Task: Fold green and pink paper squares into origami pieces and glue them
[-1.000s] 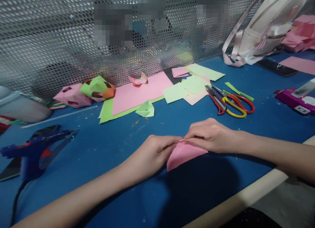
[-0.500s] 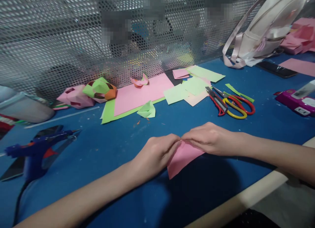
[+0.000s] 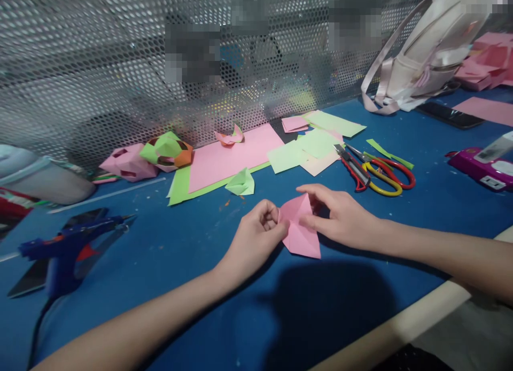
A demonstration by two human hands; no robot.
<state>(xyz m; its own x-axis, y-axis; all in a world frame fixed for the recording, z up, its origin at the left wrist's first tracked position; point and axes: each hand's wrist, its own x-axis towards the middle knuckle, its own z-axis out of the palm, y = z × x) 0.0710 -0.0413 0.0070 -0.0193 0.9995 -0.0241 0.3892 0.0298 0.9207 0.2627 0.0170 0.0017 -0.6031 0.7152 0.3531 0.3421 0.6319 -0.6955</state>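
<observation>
A creased piece of pink paper (image 3: 300, 234) is held up just over the blue table, its folds meeting near the middle. My left hand (image 3: 259, 229) pinches its left edge between thumb and curled fingers. On the other side, my right hand (image 3: 340, 213) grips the paper, thumb on the front face and the other fingers partly hidden behind it. Beyond my hands lies a small folded light-green paper piece (image 3: 241, 183). Scissors with red and yellow handles (image 3: 385, 173) and a red box cutter (image 3: 355, 168) lie beyond my right hand.
A blue glue gun (image 3: 68, 248) rests at the left with its cord trailing. Farther back are pink sheets (image 3: 236, 157), light-green sheets (image 3: 320, 142) and folded paper shapes (image 3: 166, 149) by the perforated metal screen (image 3: 132, 87). A purple tape dispenser (image 3: 483, 165), phone (image 3: 451, 114) and backpack (image 3: 425, 61) are right.
The pink paper has been turned up and opened out, so its creased face now shows. My hands have moved apart from their pinch at its top edge to its two sides.
</observation>
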